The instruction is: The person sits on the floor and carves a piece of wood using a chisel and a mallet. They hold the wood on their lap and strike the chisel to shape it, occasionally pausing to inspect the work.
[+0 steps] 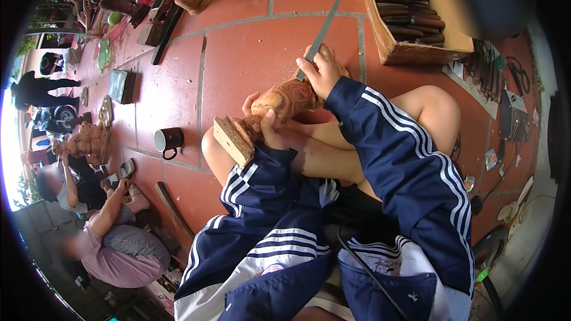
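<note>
Left hand (266, 120) grips carving (279, 107); right hand (318, 70) files it.

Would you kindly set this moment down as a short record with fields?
Setting: red tiled floor, person seated on it
Left hand: grips the wooden carving, which rests tilted on the legs
Right hand: holds a long flat file against the carving's upper end
Nearby: dark mug at left; cardboard box of wooden-handled tools at upper right
Others: people seated at lower left
</note>
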`<state>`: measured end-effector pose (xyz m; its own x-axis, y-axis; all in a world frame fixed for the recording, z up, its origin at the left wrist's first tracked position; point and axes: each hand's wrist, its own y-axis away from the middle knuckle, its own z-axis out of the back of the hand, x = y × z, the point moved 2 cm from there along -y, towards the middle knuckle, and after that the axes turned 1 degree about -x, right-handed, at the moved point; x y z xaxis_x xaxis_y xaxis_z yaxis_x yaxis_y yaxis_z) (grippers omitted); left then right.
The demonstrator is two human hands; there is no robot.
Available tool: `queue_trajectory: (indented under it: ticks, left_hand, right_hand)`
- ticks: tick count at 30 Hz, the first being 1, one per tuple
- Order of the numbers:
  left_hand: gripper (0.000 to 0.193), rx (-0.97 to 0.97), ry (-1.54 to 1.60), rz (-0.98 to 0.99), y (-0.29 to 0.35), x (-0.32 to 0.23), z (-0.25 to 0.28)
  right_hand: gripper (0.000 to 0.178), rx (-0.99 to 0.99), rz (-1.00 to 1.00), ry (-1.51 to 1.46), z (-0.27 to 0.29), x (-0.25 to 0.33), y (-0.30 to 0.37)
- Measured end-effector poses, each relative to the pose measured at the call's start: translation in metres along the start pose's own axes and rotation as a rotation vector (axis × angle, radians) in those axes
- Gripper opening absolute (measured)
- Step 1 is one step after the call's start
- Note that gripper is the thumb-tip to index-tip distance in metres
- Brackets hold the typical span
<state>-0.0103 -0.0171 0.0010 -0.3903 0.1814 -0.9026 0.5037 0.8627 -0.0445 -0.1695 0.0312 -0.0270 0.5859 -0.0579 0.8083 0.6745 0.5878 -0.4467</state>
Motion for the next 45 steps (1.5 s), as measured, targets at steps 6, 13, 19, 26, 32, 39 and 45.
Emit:
queue_trajectory:
  ticks: [6,13,19,26,32,39,45]
  left_hand:
    - [0.049,-0.027,-0.026,-0.022,-0.001,0.002,-0.002]
    - [0.05,-0.059,-0.074,-0.016,0.001,-0.004,-0.004]
    - [0.049,-0.045,-0.046,-0.037,0.0,-0.004,-0.003]
    - [0.044,0.052,0.144,0.001,-0.007,-0.001,-0.001]
    - [0.044,0.113,0.094,0.006,-0.005,0.002,0.004]
    - [0.058,0.107,0.203,0.124,-0.006,0.0,-0.001]
    - [0.064,-0.109,0.347,0.234,-0.012,-0.019,0.017]
  right_hand:
    - [0.017,-0.199,-0.252,-0.316,0.007,-0.005,-0.001]
    - [0.015,-0.114,0.012,-0.063,-0.001,0.002,0.001]
    - [0.017,-0.225,-0.302,-0.393,0.001,-0.014,0.006]
    - [0.026,-0.23,-0.209,-0.442,0.0,-0.003,0.007]
    - [0.025,-0.008,-0.476,-0.649,0.025,0.011,0.0]
    - [0.02,-0.076,-0.194,-0.469,0.045,0.014,-0.016]
    - [0.017,-0.107,-0.258,-0.602,0.09,0.037,-0.027]
